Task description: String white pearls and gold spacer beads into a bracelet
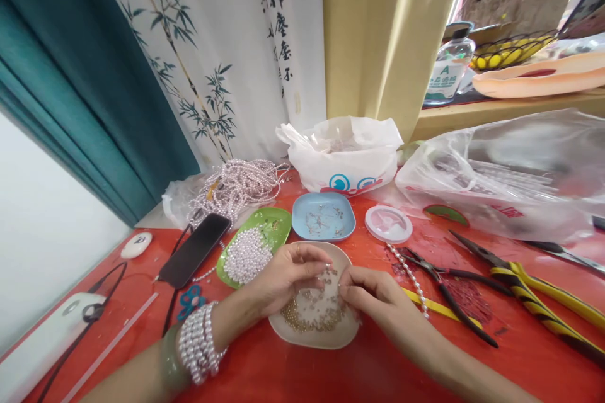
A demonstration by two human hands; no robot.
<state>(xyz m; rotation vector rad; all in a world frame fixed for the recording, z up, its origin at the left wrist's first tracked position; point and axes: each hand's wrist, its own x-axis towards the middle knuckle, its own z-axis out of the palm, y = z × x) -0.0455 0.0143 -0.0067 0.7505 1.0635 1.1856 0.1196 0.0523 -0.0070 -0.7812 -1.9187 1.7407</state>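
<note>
Over a cream plate [309,338] holding small gold beads [295,318] and clear or silvery bits, both hands are at work. My left hand [288,274] has thumb and fingers drawn together at the plate's upper middle, with a tiny pale piece at the tips too small to name. Several strands of pearly beads [201,343] and a green bangle [172,359] circle that wrist. My right hand [371,289] pinches at the plate's right rim; whatever sits between its fingertips is hardly visible. A small gap separates the two hands.
Behind the plate are a green tray [269,227] of pearly beads [248,256], a blue tray [324,233] with small metal findings, and a round lid [388,224]. Pliers [529,283] and smaller pliers [447,293] lie right; a phone [195,250] lies left. Plastic bags [343,160] line the back.
</note>
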